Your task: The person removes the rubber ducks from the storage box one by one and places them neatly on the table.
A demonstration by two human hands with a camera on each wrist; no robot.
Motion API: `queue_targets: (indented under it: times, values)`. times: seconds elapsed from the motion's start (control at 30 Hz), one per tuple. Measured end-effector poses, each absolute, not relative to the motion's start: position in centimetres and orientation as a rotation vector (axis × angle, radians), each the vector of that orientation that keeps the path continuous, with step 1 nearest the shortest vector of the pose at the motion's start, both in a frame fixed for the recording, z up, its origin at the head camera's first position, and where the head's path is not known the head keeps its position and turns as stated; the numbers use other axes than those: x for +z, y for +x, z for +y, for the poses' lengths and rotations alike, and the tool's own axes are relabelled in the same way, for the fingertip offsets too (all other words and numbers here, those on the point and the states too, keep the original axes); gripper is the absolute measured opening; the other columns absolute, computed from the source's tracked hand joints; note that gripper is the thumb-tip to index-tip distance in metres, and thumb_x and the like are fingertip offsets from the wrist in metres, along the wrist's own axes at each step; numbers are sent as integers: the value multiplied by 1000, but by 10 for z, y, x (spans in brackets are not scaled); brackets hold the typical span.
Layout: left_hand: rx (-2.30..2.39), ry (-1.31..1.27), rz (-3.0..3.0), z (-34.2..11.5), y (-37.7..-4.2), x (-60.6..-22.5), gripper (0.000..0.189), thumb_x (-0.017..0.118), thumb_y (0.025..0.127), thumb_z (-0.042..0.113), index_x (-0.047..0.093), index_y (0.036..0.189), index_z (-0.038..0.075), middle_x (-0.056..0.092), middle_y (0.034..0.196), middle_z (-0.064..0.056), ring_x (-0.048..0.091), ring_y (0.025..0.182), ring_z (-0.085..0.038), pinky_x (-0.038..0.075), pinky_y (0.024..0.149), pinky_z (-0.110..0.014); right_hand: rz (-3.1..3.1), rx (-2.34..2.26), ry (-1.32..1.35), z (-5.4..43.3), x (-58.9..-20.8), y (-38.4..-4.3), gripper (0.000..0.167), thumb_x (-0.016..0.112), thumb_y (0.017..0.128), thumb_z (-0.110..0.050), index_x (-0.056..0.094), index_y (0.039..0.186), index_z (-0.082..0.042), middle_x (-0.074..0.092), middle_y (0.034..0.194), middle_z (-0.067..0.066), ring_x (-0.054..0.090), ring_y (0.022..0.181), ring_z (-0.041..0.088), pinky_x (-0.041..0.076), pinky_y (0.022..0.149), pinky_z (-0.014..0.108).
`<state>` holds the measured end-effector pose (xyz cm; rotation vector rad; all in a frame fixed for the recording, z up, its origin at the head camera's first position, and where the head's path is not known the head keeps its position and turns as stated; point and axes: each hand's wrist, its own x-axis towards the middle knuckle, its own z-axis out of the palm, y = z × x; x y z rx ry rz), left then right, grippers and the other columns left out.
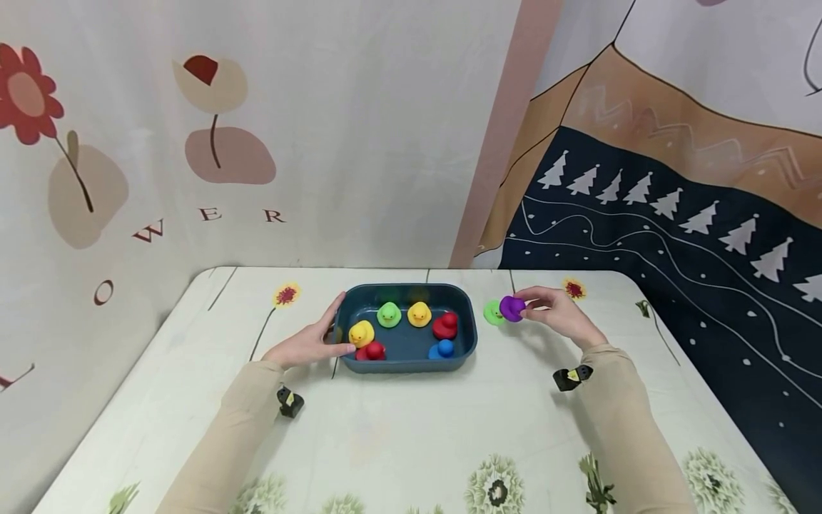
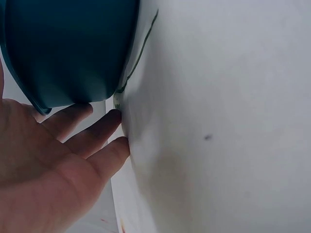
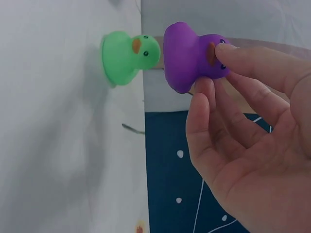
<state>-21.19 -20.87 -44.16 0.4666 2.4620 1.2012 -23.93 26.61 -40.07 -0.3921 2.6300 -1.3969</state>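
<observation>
My left hand (image 1: 312, 344) holds the left end of a dark blue plastic tub (image 1: 411, 366), its thumb at the front rim. In the left wrist view the fingers lie along the tub's outer wall (image 2: 73, 58); the thumb is mostly hidden. My right hand (image 1: 557, 311) pinches a purple rubber duck (image 1: 511, 308) by its head, right of the tub. Past the purple duck, a light green rubber duck (image 3: 120, 58) sits on the table. Inside the tub are a green duck (image 1: 389, 315), yellow ducks (image 1: 419, 314), red ducks (image 1: 445, 325) and a blue duck (image 1: 442, 349).
A white flower-print cloth (image 1: 411, 428) covers the table. Behind it hangs a pale curtain (image 1: 359, 143), with a dark tree-patterned cloth (image 1: 642, 235) to the right. A small black wrist camera (image 1: 570, 378) is worn on each sleeve.
</observation>
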Motion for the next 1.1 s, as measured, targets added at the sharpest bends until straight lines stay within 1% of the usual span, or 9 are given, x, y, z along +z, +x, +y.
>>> queue_targets:
  times: [0.13,0.27,0.4,0.5,0.67,0.83,1.0,1.1]
  values:
    - [1204,473,2462,-209,-213,-442,102,67,90,39,-10,155,29,9,157,-24,23,136,-50,24,105,-68,2623,-1411,-392,268,-400,-240,37,66,91,-8,60,125,4,58,125,21,54,108,35,48,89,39]
    - [1199,478,2465,-209,-213,-442,102,68,89,39,-10,155,28,10,156,-25,24,136,-50,24,105,-68,2627,-1412,-357,272,-402,-242,37,66,91,-8,60,125,4,58,125,21,54,108,35,48,89,39]
    - [1198,472,2464,-209,-213,-443,102,68,89,41,-10,155,31,11,156,-24,25,136,-50,25,105,-67,2646,-1393,-323,276,-405,-245,37,66,90,-7,60,125,3,58,125,21,53,108,35,48,90,41]
    - [1204,473,2463,-210,-213,-443,102,68,88,42,-9,154,32,11,156,-24,26,135,-50,25,105,-67,2662,-1383,-315,279,-408,-247,36,65,90,-6,60,125,4,58,124,22,54,107,35,49,89,38]
    - [1206,475,2467,-210,-213,-443,102,68,89,41,-9,155,32,11,156,-23,25,135,-50,26,104,-67,2669,-1399,-303,281,-411,-250,35,65,89,-3,60,123,6,59,122,23,56,104,35,49,85,35]
    - [1210,478,2463,-209,-212,-442,101,68,90,39,-9,155,31,10,157,-23,25,135,-50,26,105,-67,2645,-1398,-242,283,-422,-253,35,64,90,-3,60,124,5,59,121,22,56,103,34,47,87,38]
    - [1211,479,2463,-209,-211,-441,100,68,89,39,-8,155,30,11,156,-24,28,134,-50,28,104,-66,2628,-1397,-214,285,-430,-255,36,63,90,-3,59,125,5,58,121,23,56,101,33,48,88,38]
    - [1210,475,2463,-209,-211,-440,101,68,89,39,-8,155,30,11,156,-24,28,134,-49,28,104,-66,2632,-1398,-226,285,-432,-255,36,63,91,-3,58,125,7,58,121,24,57,101,33,49,87,37]
